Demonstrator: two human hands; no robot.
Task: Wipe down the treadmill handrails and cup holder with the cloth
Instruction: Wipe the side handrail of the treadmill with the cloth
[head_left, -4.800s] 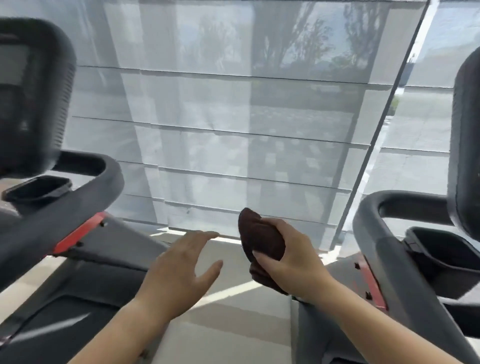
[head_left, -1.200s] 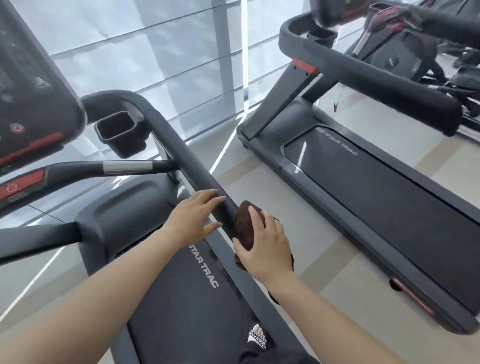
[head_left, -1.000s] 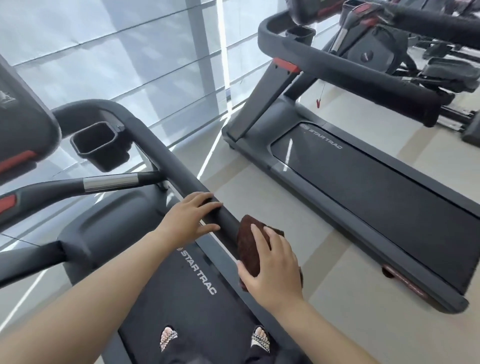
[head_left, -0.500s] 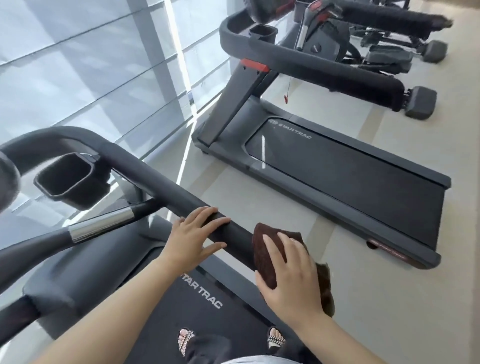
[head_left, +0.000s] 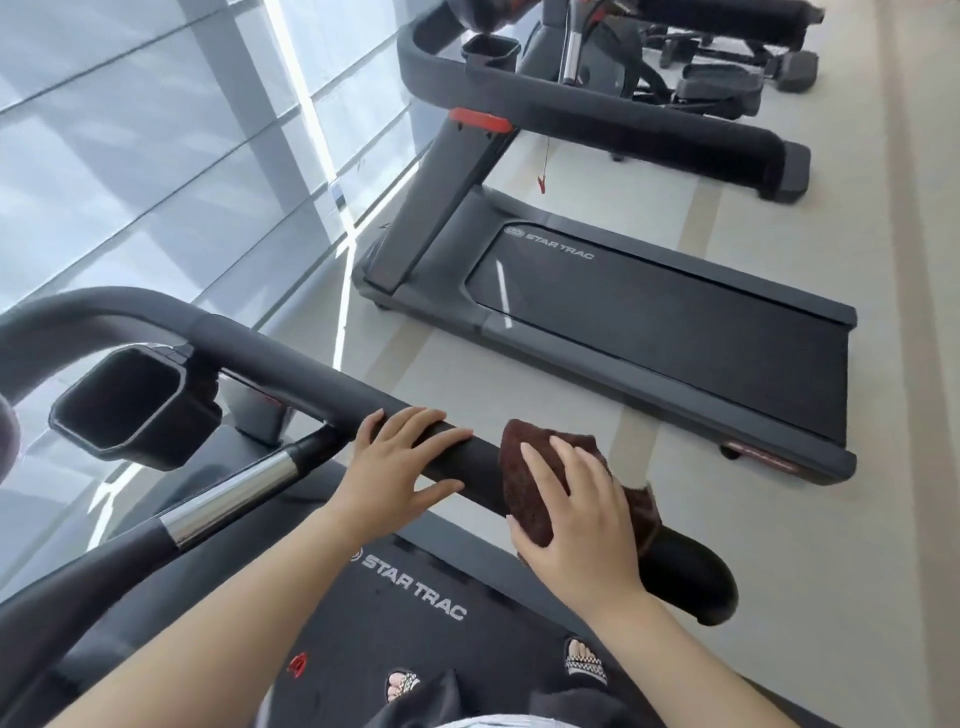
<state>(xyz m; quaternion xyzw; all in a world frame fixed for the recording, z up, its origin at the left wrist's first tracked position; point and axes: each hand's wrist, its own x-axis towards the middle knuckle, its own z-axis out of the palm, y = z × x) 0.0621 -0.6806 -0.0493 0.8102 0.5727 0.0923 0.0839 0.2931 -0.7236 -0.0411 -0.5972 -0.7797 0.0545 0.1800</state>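
Observation:
The right handrail (head_left: 291, 358) of the treadmill is a thick black padded bar running from the upper left down to its rounded end at the lower right. My right hand (head_left: 576, 512) presses a dark brown cloth (head_left: 524, 480) over the rail close to that end. My left hand (head_left: 400, 462) lies flat on the rail just left of the cloth, fingers spread. A black cup holder (head_left: 132, 408) hangs under the rail at the left.
A lower grip bar with a chrome section (head_left: 228, 499) crosses below the cup holder. The "STAR TRAC" belt (head_left: 415, 587) and sandalled feet are under my arms. A second treadmill (head_left: 649, 322) stands to the right across pale floor; shaded windows fill the left.
My right hand has slid the cloth along the handrail toward its end. My left hand stays resting on the rail, and my view has tilted further down.

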